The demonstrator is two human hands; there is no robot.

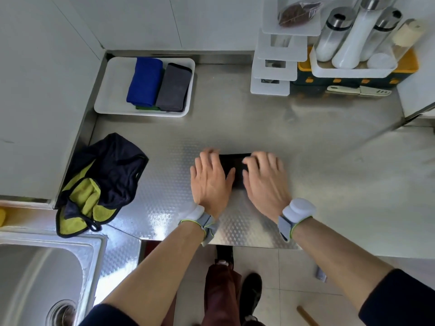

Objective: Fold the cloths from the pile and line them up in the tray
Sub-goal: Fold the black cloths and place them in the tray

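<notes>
The left hand point(210, 178) lies flat with its fingers straight and slightly spread, pressing down on the left part of a folded black cloth point(235, 165), gripping nothing; the right hand point(264, 181) lies the same way on the cloth's right part, palm down and fingers extended, their tips a little blurred; only a dark strip of the cloth shows between the two hands; each wrist carries a grey band point(294, 216) with a white pod; the cloth rests on the steel counter point(259, 123), near its front edge; to the left, near the counter's left edge, sits the pile point(106, 175) of unfolded cloths, dark navy over yellow-green, crumpled; further back in the left corner stands the white tray point(110, 90), holding a folded blue cloth point(146, 81) and a folded grey cloth point(174, 90) side by side and touching, with a green edge point(146, 108) showing beneath them; a sink point(35, 267) lies at lower left; bottles point(348, 43) stand in a white rack at upper right.
</notes>
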